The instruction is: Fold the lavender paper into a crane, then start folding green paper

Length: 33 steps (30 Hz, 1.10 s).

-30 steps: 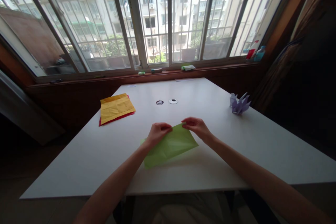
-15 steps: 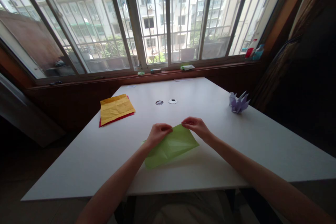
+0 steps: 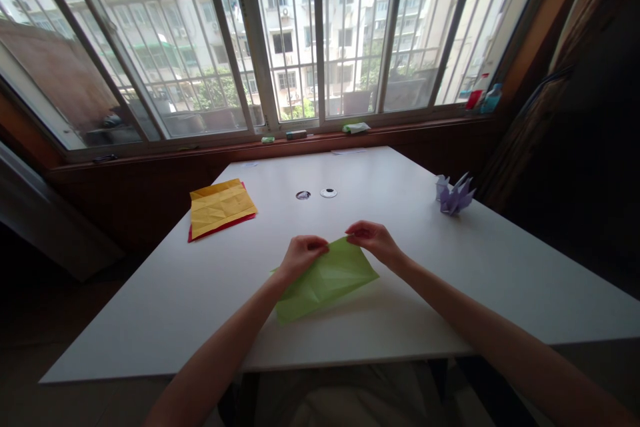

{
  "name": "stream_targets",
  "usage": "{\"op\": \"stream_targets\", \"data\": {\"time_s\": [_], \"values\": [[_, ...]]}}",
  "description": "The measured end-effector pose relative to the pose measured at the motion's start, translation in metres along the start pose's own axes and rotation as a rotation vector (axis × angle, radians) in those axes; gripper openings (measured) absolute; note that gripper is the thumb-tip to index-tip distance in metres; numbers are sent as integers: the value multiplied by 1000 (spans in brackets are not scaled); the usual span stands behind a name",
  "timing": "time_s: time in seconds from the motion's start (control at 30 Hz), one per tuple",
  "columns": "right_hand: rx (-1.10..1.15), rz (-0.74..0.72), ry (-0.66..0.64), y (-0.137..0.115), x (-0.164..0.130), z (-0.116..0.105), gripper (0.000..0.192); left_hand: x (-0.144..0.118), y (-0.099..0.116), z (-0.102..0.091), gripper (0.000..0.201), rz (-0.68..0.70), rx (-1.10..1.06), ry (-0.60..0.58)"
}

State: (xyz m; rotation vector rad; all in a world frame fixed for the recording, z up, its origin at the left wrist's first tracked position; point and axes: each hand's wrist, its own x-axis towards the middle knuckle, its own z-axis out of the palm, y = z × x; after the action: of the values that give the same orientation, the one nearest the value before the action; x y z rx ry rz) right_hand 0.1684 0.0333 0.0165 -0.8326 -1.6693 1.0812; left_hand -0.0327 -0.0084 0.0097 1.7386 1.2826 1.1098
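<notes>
A creased sheet of green paper (image 3: 330, 280) is at the near middle of the white table (image 3: 190, 320), tilted with its far edge toward the window. My left hand (image 3: 305, 255) is closed on that far edge, its fingers pinched at the paper. At the far right corner of the sheet, my right hand (image 3: 373, 240) pinches the paper between thumb and fingers. Part of the sheet's left side is hidden behind my left hand and forearm.
Crumpled yellow paper (image 3: 223, 208) lies over red paper (image 3: 194, 237) at the table's left. Purple folded paper (image 3: 456, 199) stands at the right edge. Two round cable holes, one with a white cover (image 3: 329, 193), are in the tabletop. Behind is a windowsill (image 3: 225, 149) with small items.
Almost nothing differs. My right hand has shifted very slightly at the corner of the green paper; my left hand stays in place.
</notes>
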Motion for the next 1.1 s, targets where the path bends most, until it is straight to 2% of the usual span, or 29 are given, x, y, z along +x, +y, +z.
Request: {"op": "stream_targets", "data": {"time_s": [0.77,1.1], "values": [[-157,-78,21,-6,0,-3,15,0,2,1,20,44,68,5],[-137,-54,1,-2,1,-4,19,0,2,1,18,47,64,2]]}}
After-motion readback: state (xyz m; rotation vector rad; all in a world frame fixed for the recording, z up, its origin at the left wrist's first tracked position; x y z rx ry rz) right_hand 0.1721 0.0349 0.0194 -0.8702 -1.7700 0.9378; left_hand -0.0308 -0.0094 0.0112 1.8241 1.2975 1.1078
